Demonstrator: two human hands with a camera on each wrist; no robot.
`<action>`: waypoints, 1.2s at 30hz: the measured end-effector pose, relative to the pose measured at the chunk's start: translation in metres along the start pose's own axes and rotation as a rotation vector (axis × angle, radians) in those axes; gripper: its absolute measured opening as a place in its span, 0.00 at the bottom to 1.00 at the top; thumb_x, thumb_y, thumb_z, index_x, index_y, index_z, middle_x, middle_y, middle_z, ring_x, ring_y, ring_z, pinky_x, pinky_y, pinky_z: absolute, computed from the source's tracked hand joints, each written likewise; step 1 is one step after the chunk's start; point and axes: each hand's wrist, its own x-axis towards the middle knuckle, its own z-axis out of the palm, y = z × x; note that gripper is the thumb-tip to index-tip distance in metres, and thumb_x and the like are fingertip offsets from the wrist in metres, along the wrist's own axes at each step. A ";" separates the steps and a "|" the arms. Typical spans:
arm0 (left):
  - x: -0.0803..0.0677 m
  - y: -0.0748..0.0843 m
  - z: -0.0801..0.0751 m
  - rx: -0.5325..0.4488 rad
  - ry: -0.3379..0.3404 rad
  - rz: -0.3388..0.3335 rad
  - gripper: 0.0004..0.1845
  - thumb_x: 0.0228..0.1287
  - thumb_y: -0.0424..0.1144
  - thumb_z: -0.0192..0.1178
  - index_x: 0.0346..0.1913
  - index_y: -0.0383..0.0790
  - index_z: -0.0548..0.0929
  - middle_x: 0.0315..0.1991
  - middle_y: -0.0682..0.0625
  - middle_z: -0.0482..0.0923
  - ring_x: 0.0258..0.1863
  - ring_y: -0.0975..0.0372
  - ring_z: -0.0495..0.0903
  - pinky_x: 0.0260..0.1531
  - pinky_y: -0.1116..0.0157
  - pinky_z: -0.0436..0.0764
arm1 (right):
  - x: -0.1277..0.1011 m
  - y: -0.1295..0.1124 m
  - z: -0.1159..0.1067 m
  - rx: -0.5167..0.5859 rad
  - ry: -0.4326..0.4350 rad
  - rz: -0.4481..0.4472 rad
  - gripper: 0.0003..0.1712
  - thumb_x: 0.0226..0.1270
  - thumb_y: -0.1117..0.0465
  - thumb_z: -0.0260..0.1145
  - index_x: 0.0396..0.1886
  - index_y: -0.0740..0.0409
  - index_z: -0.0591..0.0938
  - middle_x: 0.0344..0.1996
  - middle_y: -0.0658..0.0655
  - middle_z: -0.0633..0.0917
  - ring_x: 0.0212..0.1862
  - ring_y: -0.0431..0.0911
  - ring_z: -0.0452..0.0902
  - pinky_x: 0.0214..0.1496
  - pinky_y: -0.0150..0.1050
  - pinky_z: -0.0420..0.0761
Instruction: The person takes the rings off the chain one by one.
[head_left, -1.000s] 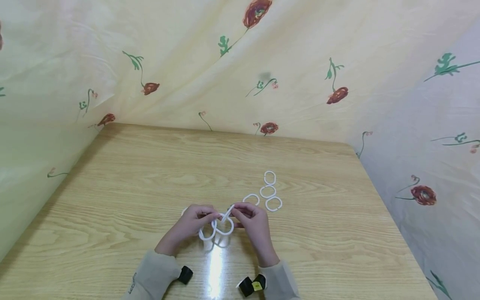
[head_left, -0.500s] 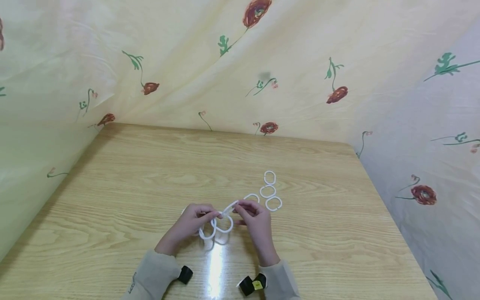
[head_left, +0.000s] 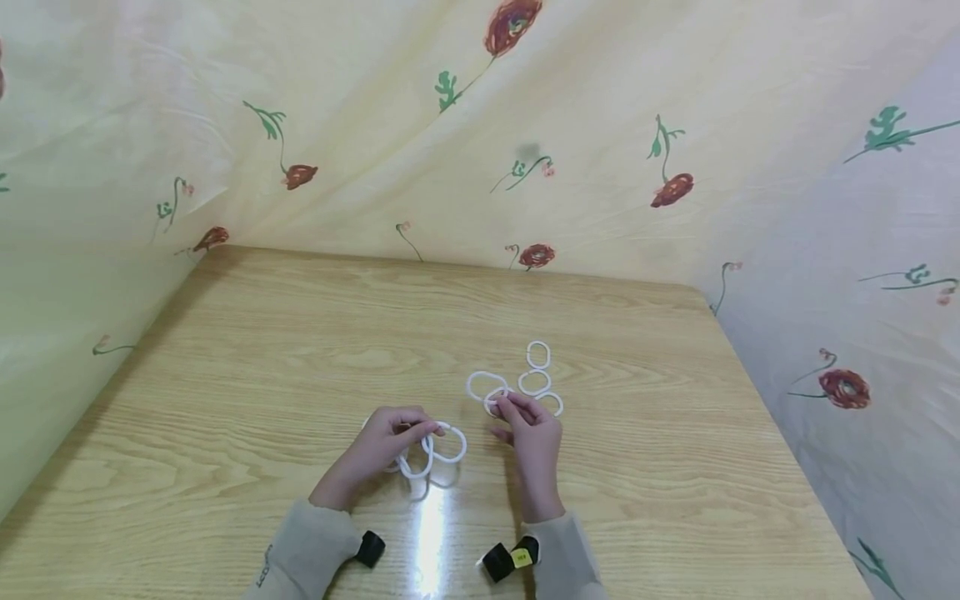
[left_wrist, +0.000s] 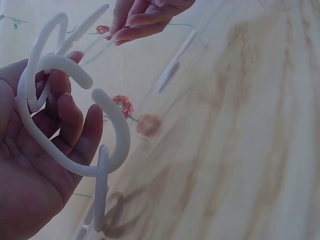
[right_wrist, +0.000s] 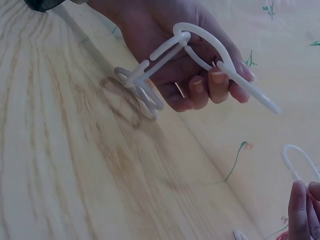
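Flowery cloth hangs all around a wooden table [head_left: 300,350], and two hands work near its front edge.

The left hand [head_left: 386,446] has its fingers curled round a small chain of white plastic rings [head_left: 435,450] — open C-shaped hooks linked one into the next. In the left wrist view the top ring sits in the palm and the others dangle down from it toward the wood. The right wrist view shows about three rings joined, though the exact count is hard to tell.

The right hand [head_left: 528,429] is a little way off to the right, apart from the chain. Its fingertips pinch one loose ring [head_left: 486,387] and hold it just above the table, close to the spare rings.

Past that hand lie three more loose rings [head_left: 537,371] on the wood, close together — one at the back, one in the middle, and one partly hidden behind the fingers.

So it looks like the chain is partly made. A few rings are already hooked together, one ring is in the right hand but not yet joined, and three wait on the table. My guess is the job is somewhere near the middle.

Both sleeves [head_left: 307,550] are beige, and a black strap [head_left: 506,560] sits on each wrist.
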 end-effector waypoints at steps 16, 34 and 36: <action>0.000 0.000 0.000 -0.001 0.005 0.016 0.13 0.71 0.35 0.54 0.42 0.27 0.84 0.37 0.32 0.82 0.31 0.73 0.75 0.35 0.72 0.79 | 0.026 -0.004 -0.012 -0.038 0.050 -0.001 0.12 0.64 0.70 0.65 0.45 0.74 0.79 0.26 0.50 0.87 0.29 0.37 0.84 0.27 0.29 0.85; 0.000 0.000 0.000 -0.008 0.022 -0.015 0.13 0.72 0.36 0.54 0.42 0.27 0.84 0.39 0.32 0.83 0.32 0.73 0.76 0.37 0.71 0.81 | 0.070 -0.014 -0.016 -0.322 -0.012 0.069 0.12 0.63 0.70 0.66 0.46 0.72 0.81 0.22 0.50 0.86 0.24 0.36 0.82 0.26 0.27 0.84; 0.000 0.000 0.000 -0.011 0.022 -0.020 0.13 0.71 0.36 0.55 0.42 0.27 0.84 0.39 0.32 0.82 0.32 0.73 0.76 0.38 0.71 0.81 | 0.071 -0.016 -0.015 -0.338 -0.026 0.075 0.13 0.63 0.70 0.66 0.46 0.72 0.81 0.22 0.51 0.86 0.24 0.37 0.82 0.27 0.28 0.85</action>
